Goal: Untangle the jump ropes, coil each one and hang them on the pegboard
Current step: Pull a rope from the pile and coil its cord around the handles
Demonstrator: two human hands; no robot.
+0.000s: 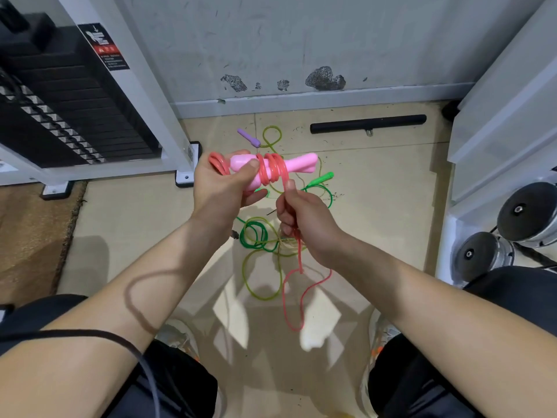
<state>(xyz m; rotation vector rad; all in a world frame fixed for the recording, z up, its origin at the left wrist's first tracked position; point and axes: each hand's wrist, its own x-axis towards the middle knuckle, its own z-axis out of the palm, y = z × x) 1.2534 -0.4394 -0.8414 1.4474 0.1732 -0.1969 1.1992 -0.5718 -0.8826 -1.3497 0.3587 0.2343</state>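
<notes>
head: left fingers (249, 169) grip pink handles (301, 165); right fingers (290, 188) pinch red rope (299, 254) below

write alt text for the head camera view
A person's left hand holds pink handles while the right hand grips the red rope coiled around them. A green rope and a yellow rope lie tangled on the floor below.

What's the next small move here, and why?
Probably one more wrap: the right hand should carry its strand of the red rope round the pink handles gripped by the left hand. A few turns sit there, and a long slack loop hangs below the right hand.
</notes>
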